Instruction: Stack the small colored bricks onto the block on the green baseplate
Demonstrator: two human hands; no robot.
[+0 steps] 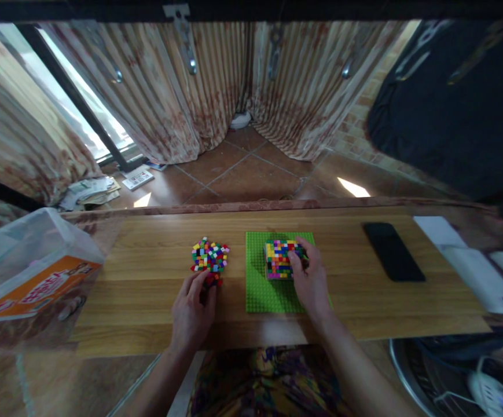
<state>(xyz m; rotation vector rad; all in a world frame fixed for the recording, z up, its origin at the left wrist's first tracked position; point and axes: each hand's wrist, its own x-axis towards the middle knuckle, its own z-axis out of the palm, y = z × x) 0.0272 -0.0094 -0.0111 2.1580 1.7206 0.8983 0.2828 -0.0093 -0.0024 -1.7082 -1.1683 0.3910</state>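
A loose pile of small multicoloured toy bricks lies on the wooden table, left of a green baseplate. My left hand is at the pile's near edge, its curved index finger and thumb apart. A few red bricks lie by the fingertips; whether a finger touches one is hard to see. On the baseplate stands a block built of many-coloured bricks. My right hand closes around the block's right side, thumb over the top. The palm hides part of that side.
A black phone lies on the table's right side, with white boxes beyond it. At the left stands a clear plastic bin with an orange label. Metal clips hang from a dark bar overhead.
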